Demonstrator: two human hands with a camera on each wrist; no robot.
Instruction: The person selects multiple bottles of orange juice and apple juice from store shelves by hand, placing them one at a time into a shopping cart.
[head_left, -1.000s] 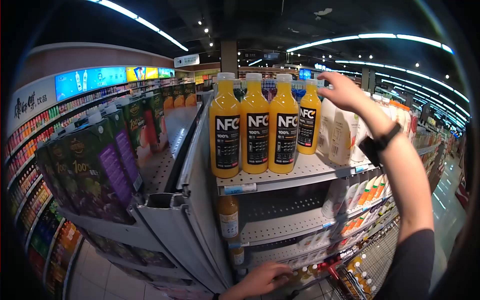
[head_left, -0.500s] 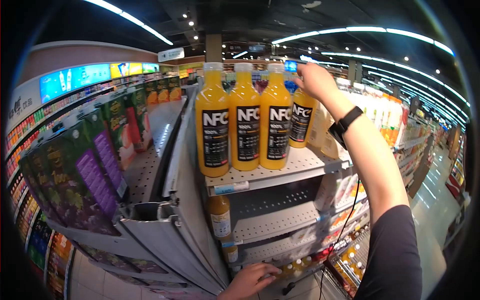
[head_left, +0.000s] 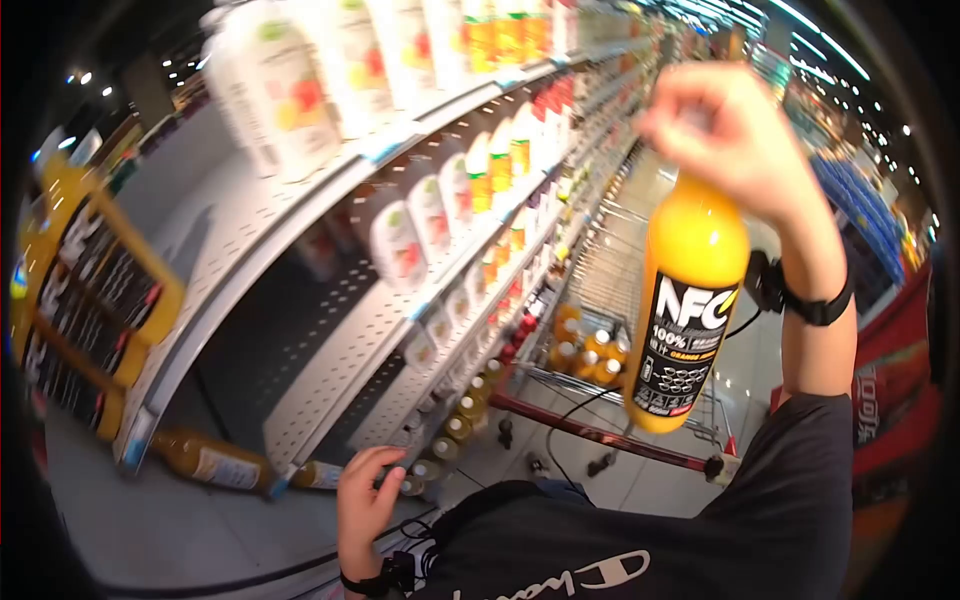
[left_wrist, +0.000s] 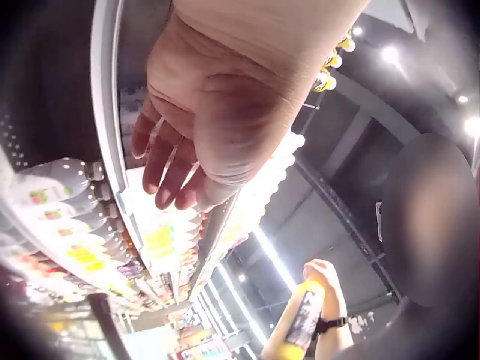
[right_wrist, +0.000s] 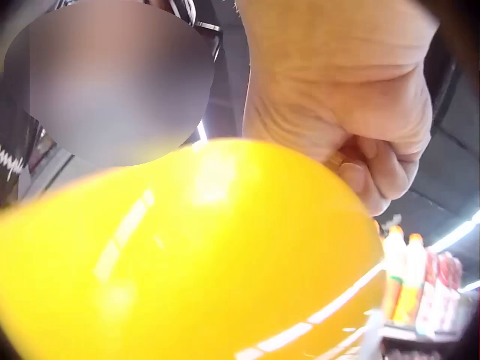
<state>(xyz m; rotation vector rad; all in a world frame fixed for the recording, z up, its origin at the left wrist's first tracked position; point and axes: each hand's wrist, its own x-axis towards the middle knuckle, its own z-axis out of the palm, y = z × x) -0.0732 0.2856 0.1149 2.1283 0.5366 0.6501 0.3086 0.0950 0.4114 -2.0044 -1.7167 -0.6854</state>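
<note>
My right hand (head_left: 735,140) grips an orange juice bottle (head_left: 695,255) by its neck, fingers curled round the top. The bottle hangs nearly upright in front of the shopping cart (head_left: 640,445), its black NFC label facing the head camera. In the right wrist view the yellow bottle (right_wrist: 217,247) fills the lower part, below the curled fingers (right_wrist: 386,169). Low beside the shelves, my left hand (head_left: 367,500) is held with relaxed fingers and nothing in it. Its loose fingers (left_wrist: 161,169) also show in the left wrist view.
Several juice bottles (head_left: 600,360) lie in the cart. More NFC bottles (head_left: 100,290) stand at the left end of the perforated shelf (head_left: 270,205). White bottles (head_left: 280,100) line the shelves further along. A red display (head_left: 890,390) stands at the right.
The right hand has lifted the fourth NFC bottle off the top shelf and carried it right, over by the cart. The head view has swung right and down. The left hand stays low, empty.
</note>
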